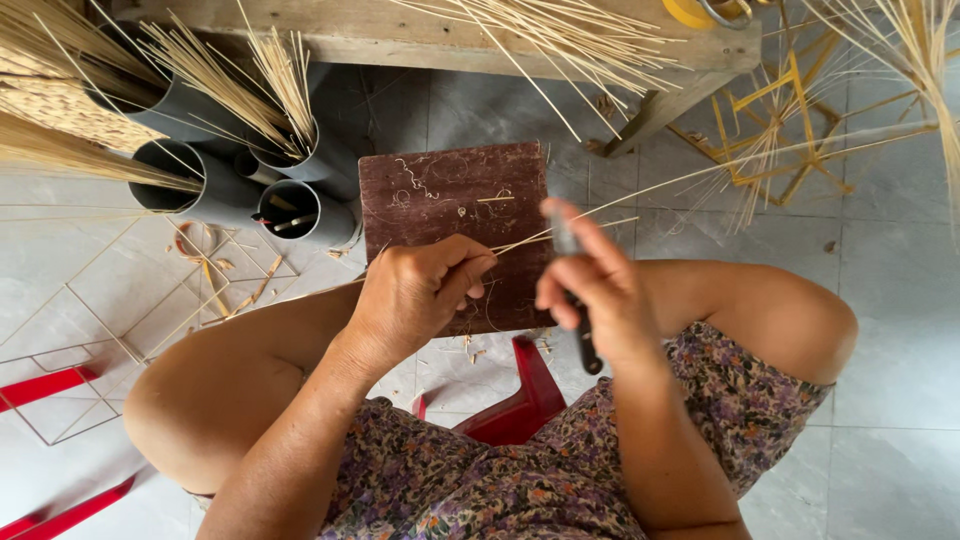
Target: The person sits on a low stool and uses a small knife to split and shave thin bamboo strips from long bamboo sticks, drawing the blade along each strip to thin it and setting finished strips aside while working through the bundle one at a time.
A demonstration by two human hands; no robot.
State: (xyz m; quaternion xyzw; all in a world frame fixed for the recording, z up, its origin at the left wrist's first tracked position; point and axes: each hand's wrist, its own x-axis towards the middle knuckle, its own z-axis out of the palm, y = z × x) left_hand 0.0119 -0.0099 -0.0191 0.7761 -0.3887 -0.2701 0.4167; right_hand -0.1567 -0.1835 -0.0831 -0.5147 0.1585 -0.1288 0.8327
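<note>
My left hand (415,295) pinches the near end of a long thin bamboo strip (700,172) that runs up and to the right across the floor. My right hand (590,290) grips a small knife (585,345) with a dark handle, its blade up near the strip, blurred. Both hands hover over a dark brown wooden board (450,200) scarred with cut marks, which rests between my knees. Pale shavings lie on the board and below it.
Grey plastic tubes (215,190) holding bundles of bamboo sticks (220,80) stand at the left. A wooden bench (400,40) with more strips spans the top. Yellow stick frames (770,130) lie at right, thin frames (100,320) at left, a red stool (525,400) under me.
</note>
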